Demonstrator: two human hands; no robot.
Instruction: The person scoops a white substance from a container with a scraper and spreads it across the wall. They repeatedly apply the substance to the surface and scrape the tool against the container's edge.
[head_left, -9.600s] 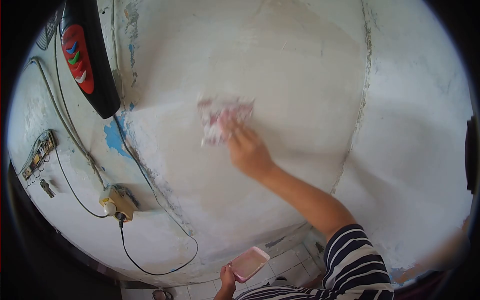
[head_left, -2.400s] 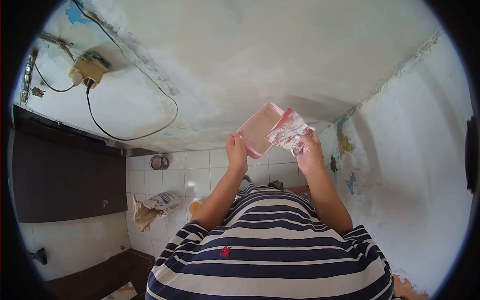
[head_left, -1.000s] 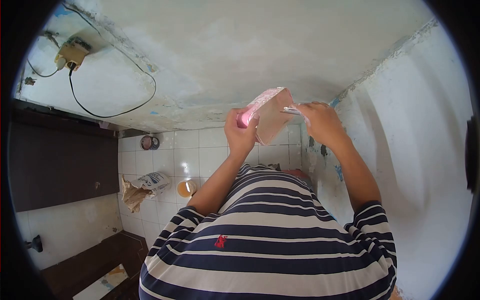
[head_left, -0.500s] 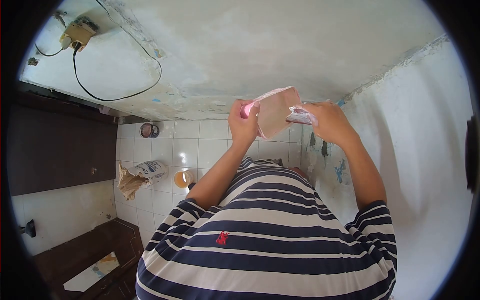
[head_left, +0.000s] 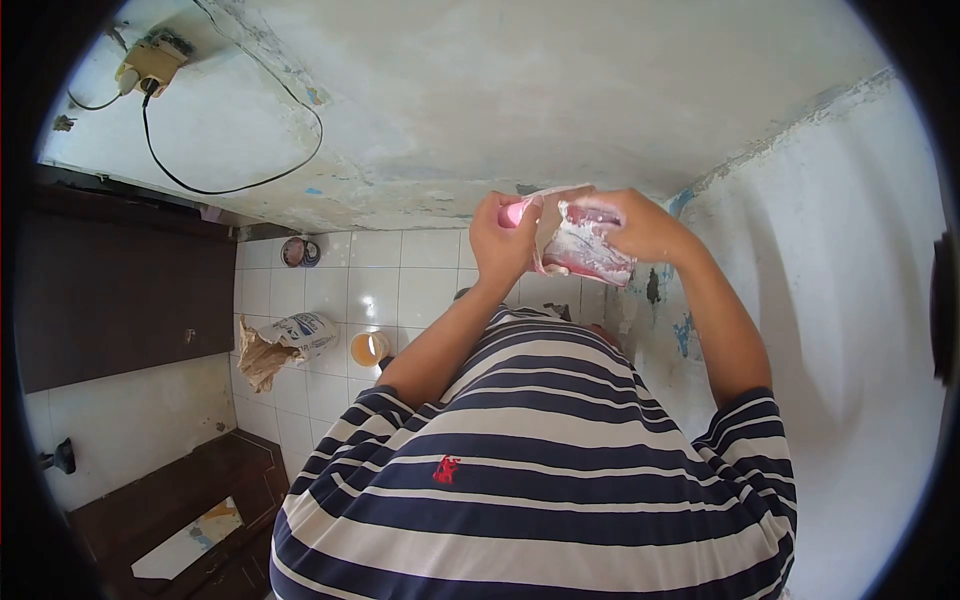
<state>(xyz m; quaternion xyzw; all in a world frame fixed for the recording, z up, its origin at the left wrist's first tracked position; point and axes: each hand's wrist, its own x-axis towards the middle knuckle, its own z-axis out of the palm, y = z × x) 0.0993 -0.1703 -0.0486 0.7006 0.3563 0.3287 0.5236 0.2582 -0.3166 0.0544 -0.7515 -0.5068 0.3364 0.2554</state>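
Observation:
In the head view my left hand point(head_left: 499, 243) is closed around the pink handle of a wide putty scraper point(head_left: 515, 213). Its flat beige blade points right, with white putty along the edges. My right hand point(head_left: 645, 230) grips a reddish-pink putty spreader point(head_left: 592, 252), its face streaked with wet white putty. The spreader overlaps the right part of the scraper's blade and hides much of it. Both tools are held in front of my chest, close to the patchy plastered wall point(head_left: 480, 110).
On the tiled floor point(head_left: 375, 290) at left stand a tub with pale orange contents point(head_left: 369, 348), a torn paper-and-plastic sack point(head_left: 300, 338) and a small round can point(head_left: 293, 252). A socket box point(head_left: 153, 68) with a dangling black cable hangs on the wall. Another wall point(head_left: 830, 300) rises at right.
The right-hand spreader has swung so its putty-smeared face shows, and it now covers more of the left-hand scraper's blade. My left hand has shifted slightly right.

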